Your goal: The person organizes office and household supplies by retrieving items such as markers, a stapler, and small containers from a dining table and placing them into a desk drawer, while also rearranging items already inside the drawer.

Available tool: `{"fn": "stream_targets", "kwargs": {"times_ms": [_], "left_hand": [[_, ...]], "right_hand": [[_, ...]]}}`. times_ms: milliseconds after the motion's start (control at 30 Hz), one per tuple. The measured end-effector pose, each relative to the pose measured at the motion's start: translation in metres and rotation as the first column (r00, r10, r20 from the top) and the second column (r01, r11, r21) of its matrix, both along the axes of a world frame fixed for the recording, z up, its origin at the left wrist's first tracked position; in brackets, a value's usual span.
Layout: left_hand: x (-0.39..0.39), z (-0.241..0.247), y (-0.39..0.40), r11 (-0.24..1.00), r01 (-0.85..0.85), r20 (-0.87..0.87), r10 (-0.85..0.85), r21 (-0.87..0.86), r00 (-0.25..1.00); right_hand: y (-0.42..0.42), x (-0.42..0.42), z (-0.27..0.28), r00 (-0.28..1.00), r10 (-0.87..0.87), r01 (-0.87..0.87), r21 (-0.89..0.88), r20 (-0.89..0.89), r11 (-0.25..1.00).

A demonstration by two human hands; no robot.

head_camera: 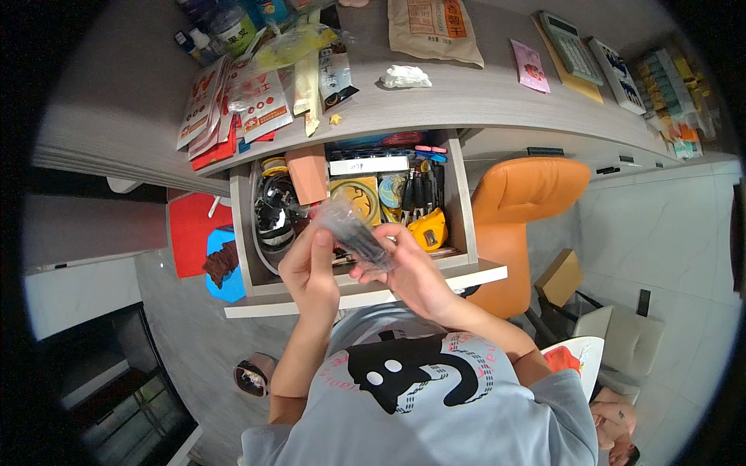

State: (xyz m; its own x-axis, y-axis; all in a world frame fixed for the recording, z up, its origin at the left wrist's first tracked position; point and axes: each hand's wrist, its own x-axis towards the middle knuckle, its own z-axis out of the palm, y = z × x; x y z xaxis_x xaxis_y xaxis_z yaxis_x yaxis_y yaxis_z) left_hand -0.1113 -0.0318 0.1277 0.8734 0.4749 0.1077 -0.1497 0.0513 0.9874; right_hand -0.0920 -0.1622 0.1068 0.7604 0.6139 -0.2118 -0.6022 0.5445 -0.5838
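Over an open drawer (239, 233), both hands hold a small transparent plastic bag (364, 237) with dark, thin items inside; what they are is too blurred to tell. My left hand (313, 271) pinches its upper left end between thumb and fingers. At the lower right end, my right hand (415, 272) grips the bag with the fingers partly behind it. Beneath lie a yellow tape measure (429, 229), several dark pens (422, 186), a white box (369, 165) and an orange-pink box (308, 173). Dark bundled items (275, 204) fill a bin on the drawer's left.
Snack packets (265, 108), a paper bag (434, 29), crumpled tissue (406, 77) and a calculator (570, 46) lie on the desk (373, 110). An orange chair (504, 233) stands right of the drawer. A blue stool (224, 285) is left. Another person (615, 416) is at lower right.
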Motion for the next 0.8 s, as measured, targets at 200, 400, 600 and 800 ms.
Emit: {"fn": "stream_targets", "kwargs": {"times_ms": [200, 400, 600, 800], "left_hand": [[-0.005, 0.010, 0.018, 0.785, 0.129, -0.039, -0.133, 0.605, 0.990], [0.010, 0.033, 0.006, 0.869, 0.428, -0.113, -0.413, 0.249, 0.904], [0.035, 0.033, 0.016, 0.694, 0.596, -0.203, -0.568, 0.403, 0.798], [0.058, 0.020, 0.031, 0.709, 0.587, -0.314, -0.496, 0.391, 0.809]], "right_hand": [[-0.006, -0.002, -0.001, 0.975, 0.148, -0.126, -0.143, 0.163, 0.982], [-0.017, 0.013, 0.004, 0.826, 0.121, 0.152, -0.423, 0.551, 0.893], [-0.046, 0.052, 0.015, 0.423, 0.544, 0.410, -0.688, 0.725, 0.599], [-0.094, 0.121, 0.001, 0.265, 0.866, 0.732, -0.673, 0.424, 0.106]]}}
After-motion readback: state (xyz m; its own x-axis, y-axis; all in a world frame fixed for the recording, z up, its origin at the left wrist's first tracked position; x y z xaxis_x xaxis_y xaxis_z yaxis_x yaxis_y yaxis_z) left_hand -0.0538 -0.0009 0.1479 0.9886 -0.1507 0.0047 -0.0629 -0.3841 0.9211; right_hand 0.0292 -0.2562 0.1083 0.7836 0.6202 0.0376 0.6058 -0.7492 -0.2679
